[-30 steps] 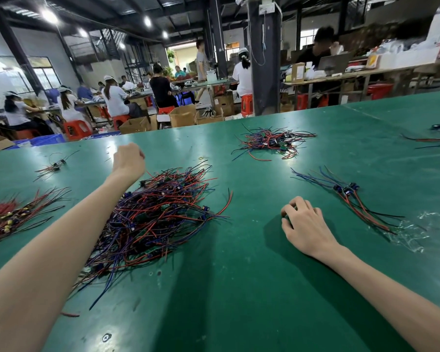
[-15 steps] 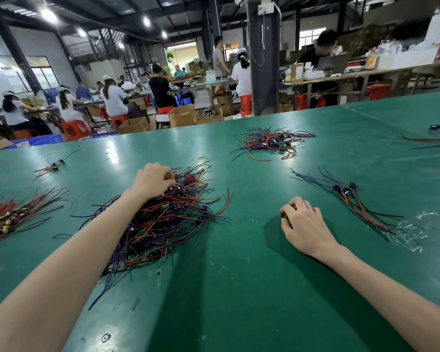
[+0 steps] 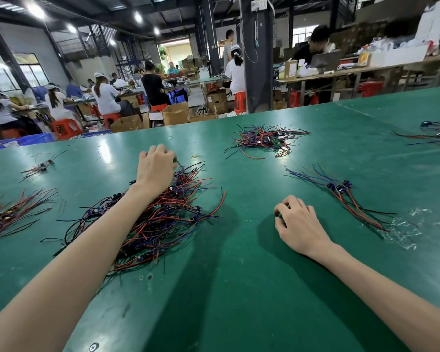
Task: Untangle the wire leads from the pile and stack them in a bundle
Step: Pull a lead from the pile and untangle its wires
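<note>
Left hand [image 3: 155, 171] outstretched, curled; right hand [image 3: 297, 222] loosely curled, palm down.

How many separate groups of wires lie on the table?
6: big pile under the left hand, smaller pile far centre, bundle beside the right hand, tiny group far left, left-edge group, right-edge group. More may be out of view.

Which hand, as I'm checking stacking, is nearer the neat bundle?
Right. Right hand rests just left of the bundle; left hand lies farther, on the tangled pile.
</note>
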Available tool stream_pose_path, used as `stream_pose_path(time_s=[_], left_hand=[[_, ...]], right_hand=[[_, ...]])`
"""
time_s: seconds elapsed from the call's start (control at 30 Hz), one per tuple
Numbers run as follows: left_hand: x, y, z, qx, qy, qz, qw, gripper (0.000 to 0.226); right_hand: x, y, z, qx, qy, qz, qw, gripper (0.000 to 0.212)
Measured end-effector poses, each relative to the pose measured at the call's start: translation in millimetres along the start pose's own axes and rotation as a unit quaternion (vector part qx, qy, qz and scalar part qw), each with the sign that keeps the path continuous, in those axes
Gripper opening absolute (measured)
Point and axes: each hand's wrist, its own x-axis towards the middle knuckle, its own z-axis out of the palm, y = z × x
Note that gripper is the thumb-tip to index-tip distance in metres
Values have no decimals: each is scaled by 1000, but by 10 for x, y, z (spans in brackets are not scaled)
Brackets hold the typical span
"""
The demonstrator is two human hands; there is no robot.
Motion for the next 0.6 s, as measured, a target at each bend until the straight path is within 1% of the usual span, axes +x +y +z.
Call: stream_pose_path(time_s=[0.07, 0.13, 0.17, 0.2, 0.23, 0.27, 0.3, 0.37, 0.43, 0.5, 0.53, 0.57, 0.6], left_hand=[[51, 147, -185, -71, 63, -20, 995, 26], [81, 334, -375, -164, 95, -54, 980, 26], [77, 432, -453, -216, 95, -73, 969, 26], [61, 535, -508, -261, 80, -88, 958, 26], [25, 637, -539, -301, 49, -100, 947, 26], [-38, 744, -545, -354, 5, -110, 929, 25], [-126, 861, -529, -426, -48, -124, 895, 22], [-346, 1093, -469, -576, -136, -162, 789, 17], [-546, 1293, -360, -665, -177, -202, 697, 20], [-718, 1444, -244, -720, -199, -244, 618, 21], [-789, 1508, -192, -739, -206, -259, 586, 20], [-855, 1559, -150, -750, -213, -268, 566, 20], [-916, 1598, -105, -751, -218, -271, 561, 19]], right_hand=[[-4, -1, -3, 0, 0, 0, 1000, 18], [-8, 1, -10, 2, -3, 2, 1000, 18], [-7, 1, -16, 10, -5, 2, 1000, 17], [-6, 1, -25, 23, -8, 1, 1000, 17], [-6, 0, -37, 40, -8, 3, 999, 17], [-5, 0, -49, 60, -6, 5, 998, 16], [-7, 0, -62, 80, 0, 8, 997, 15], [-12, 0, -90, 118, 20, 16, 993, 12], [-17, -6, -119, 150, 45, 20, 988, 10], [-16, -21, -139, 168, 64, 13, 984, 10], [-17, -33, -146, 182, 68, 10, 981, 10], [-22, -52, -156, 208, 69, 15, 976, 11], [-31, -76, -172, 250, 65, 29, 966, 12]])
